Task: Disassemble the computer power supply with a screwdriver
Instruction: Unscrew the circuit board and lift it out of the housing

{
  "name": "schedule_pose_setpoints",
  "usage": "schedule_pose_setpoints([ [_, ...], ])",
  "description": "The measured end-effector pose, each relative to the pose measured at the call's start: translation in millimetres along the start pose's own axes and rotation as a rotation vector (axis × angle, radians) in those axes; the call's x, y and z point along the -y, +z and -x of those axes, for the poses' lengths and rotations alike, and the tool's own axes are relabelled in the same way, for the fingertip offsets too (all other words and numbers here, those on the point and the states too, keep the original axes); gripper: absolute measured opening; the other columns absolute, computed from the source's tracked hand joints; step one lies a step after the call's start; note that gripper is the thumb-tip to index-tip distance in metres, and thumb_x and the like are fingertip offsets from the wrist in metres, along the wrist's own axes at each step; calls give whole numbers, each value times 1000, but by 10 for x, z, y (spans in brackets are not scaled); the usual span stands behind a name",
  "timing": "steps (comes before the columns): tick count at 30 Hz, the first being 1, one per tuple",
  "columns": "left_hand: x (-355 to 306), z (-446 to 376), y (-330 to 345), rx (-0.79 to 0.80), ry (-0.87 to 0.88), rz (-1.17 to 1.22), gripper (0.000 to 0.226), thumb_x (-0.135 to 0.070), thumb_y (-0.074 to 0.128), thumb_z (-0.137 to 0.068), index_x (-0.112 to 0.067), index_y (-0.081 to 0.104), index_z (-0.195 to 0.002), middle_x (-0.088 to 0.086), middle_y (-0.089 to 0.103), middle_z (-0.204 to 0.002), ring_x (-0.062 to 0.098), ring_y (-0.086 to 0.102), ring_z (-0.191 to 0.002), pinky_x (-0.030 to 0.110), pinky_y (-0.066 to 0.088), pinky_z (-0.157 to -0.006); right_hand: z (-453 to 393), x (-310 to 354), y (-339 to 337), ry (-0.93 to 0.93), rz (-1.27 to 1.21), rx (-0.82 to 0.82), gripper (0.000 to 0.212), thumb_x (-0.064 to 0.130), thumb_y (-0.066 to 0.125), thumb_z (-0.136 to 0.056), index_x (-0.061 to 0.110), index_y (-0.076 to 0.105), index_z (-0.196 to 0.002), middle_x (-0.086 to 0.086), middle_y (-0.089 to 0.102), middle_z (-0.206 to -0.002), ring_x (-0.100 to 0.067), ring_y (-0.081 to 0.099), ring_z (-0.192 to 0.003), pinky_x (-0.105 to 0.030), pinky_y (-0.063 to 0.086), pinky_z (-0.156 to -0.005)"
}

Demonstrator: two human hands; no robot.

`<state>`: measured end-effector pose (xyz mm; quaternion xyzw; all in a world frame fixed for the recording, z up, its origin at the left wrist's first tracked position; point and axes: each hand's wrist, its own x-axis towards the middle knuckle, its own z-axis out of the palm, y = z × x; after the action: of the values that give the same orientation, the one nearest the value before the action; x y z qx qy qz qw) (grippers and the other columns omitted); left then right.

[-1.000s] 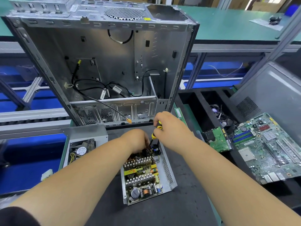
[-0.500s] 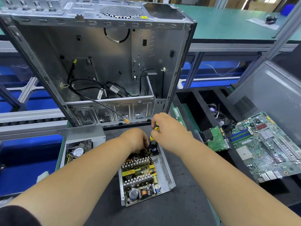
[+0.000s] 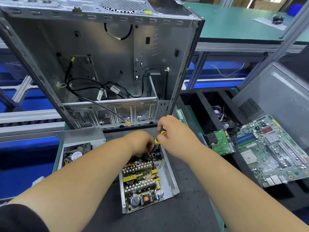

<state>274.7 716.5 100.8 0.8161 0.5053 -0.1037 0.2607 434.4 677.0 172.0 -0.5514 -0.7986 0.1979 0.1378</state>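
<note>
Nearest to us, on the dark grey work mat (image 3: 167, 218), lies the opened silver metal power supply (image 3: 168, 180), its lid off and its circuit board with finned heat sinks, copper coils and capacitors exposed. It sits at the middle of the mat, tilted a little, its perforated wall on the right.

At its far end our two hands meet. Our left hand (image 3: 140, 143) reaches down into the far corner of the box with fingers curled among the black wires; we cannot tell just what it has hold of. Our right hand (image 3: 173, 133) is wrapped round the yellow-and-black handled screwdriver (image 3: 158, 138), which points steeply down into that same far corner; its tip is hidden.

To the left, just beside the mat, rests the grey metal cover with a black fan (image 3: 76, 153) in it, fan upward. To the right, a black foam tray (image 3: 197, 104) holds a small green circuit board (image 3: 220, 143), and a large green motherboard (image 3: 274, 151) lies tilted across the tray's right side, with a grey steel side panel (image 3: 275, 97) leaning behind it.

Farther off, just behind the power supply, stands the bare steel computer case (image 3: 103, 56), open toward us, with loose black cables hanging inside. Beyond it stretches a green-topped bench (image 3: 234, 25).
</note>
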Motion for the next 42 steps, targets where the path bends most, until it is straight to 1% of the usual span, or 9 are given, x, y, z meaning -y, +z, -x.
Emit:
schedule_pose_setpoints([
  [4, 29, -11, 15, 17, 50, 28, 19, -12, 67, -88, -27, 60, -80, -16, 55, -74, 11, 52, -74, 17, 33, -57, 4, -19, -25, 3, -4, -20, 9, 20, 55, -87, 26, 50, -92, 7, 47, -98, -13, 48, -75, -23, 32, -57],
  [9, 75, -21, 59, 42, -4, 92, 30, -9, 62, -90, -31, 52, -72, -15, 55, -79, 13, 54, -80, 25, 39, -66, 39, -28, -83, 49, -81, -83, 12, 19, 55, -87, 28, 49, -90, 13, 44, -89, -6, 45, -68, -26, 30, -57],
  [14, 113, 39, -28, -86, -44, 294, 12, -19, 67, -92, -25, 60, -85, -16, 57, -84, 9, 54, -84, 22, 39, -69, 161, -161, -163, 157, -326, -275, 13, 20, 58, -89, 31, 53, -85, 10, 50, -75, -6, 43, -56, -25, 34, -52],
  [16, 98, 62, -87, -163, -90, 418, 7, -20, 69, -90, -22, 64, -86, -9, 66, -91, 12, 60, -89, 22, 45, -73, 239, -279, -169, 244, -465, -364, 11, 30, 59, -92, 29, 55, -83, 7, 51, -65, -6, 42, -52, -20, 34, -48],
  [18, 43, 79, -143, -196, -121, 590, 9, -19, 73, -88, -20, 66, -82, -2, 73, -93, 14, 67, -91, 28, 53, -81, 309, -442, -142, 394, -616, -449, 16, 36, 60, -93, 25, 57, -82, 1, 60, -66, -9, 50, -54, -24, 42, -55],
  [24, -344, 12, -210, -224, -127, 961, 11, -6, 69, -84, -13, 66, -77, 4, 73, -77, 14, 66, -74, 30, 57, -78, 462, -945, 52, 731, -1146, -459, 18, 19, 53, -99, 9, 60, -86, -4, 67, -61, -10, 53, -46, -24, 42, -50],
  [28, -641, -142, -194, -274, -68, 434, 12, -13, 66, -84, -26, 67, -84, -13, 64, -77, 6, 60, -73, 17, 47, -66, 604, -1098, 113, 742, -1342, -443, 17, 14, 53, -96, 9, 65, -85, -5, 67, -61, -11, 53, -47, -25, 43, -52],
  [35, -1141, -470, -62, -101, -131, -309, 14, -19, 60, -91, -24, 68, -102, -2, 65, -109, 24, 60, -105, 35, 52, -82, 727, -1314, 160, 737, -1371, -386, 11, 13, 53, -94, 10, 63, -91, -4, 69, -66, -9, 52, -48, -26, 41, -56],
  [42, -1209, -656, -24, -85, -261, -434, 14, -24, 59, -94, -19, 67, -104, 3, 65, -110, 28, 60, -104, 36, 35, -77, 848, -1500, 109, 701, -1366, -353, 8, 11, 52, -96, 10, 60, -93, -4, 70, -68, -11, 51, -51, -24, 42, -54],
])
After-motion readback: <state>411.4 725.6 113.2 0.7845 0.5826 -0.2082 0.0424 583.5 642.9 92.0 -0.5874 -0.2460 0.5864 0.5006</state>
